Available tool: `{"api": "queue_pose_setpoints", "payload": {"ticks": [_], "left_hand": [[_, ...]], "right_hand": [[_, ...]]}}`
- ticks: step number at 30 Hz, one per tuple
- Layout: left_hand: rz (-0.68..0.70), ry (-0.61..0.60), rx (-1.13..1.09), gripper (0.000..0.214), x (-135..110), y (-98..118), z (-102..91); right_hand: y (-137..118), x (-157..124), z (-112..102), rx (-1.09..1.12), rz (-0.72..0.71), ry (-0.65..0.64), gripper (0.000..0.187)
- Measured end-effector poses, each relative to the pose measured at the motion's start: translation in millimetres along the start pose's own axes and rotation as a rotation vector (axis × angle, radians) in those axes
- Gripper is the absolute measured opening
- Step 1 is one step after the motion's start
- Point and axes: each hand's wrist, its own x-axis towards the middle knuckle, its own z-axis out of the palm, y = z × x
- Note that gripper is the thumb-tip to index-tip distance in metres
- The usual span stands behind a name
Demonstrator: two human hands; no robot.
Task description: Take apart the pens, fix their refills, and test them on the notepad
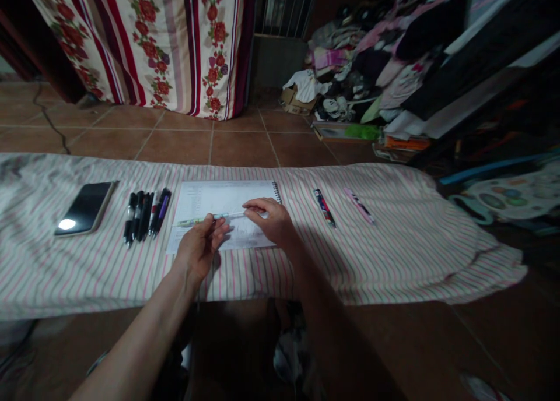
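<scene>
My left hand (202,241) is closed round a pale green pen (191,221), held almost level over an open spiral notebook (210,192). From the pen's right end a thin, pale pen refill (236,214) runs across to the fingertips of my right hand (270,219), which pinch it. Whether the refill is still partly inside the barrel is too small to tell. Right of the notebook lie a dark pen with red and blue marks (324,208) and a pink pen (359,205).
Several dark pens (140,215) lie side by side left of the notebook, beyond them a phone (85,207). A striped cloth (406,232) covers the low table. Behind are a flowered curtain (175,45), tiled floor (236,144) and a heap of clothes (371,63).
</scene>
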Motion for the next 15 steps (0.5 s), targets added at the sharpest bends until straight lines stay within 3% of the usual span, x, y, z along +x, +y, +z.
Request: {"api": "queue_pose_setpoints", "payload": {"ticks": [6,15], "left_hand": [[-0.018,-0.006,-0.030,0.014,-1.6,-4.1,5.9],[-0.075,-0.038,-0.095,0.016,-2.2,-9.1,11.2]], "right_hand": [[-6.0,-0.2,8.6,0.055,0.054,0.026,0.016],[-12.4,1.4,14.1,0.138,0.162,-0.041,0.020]]}}
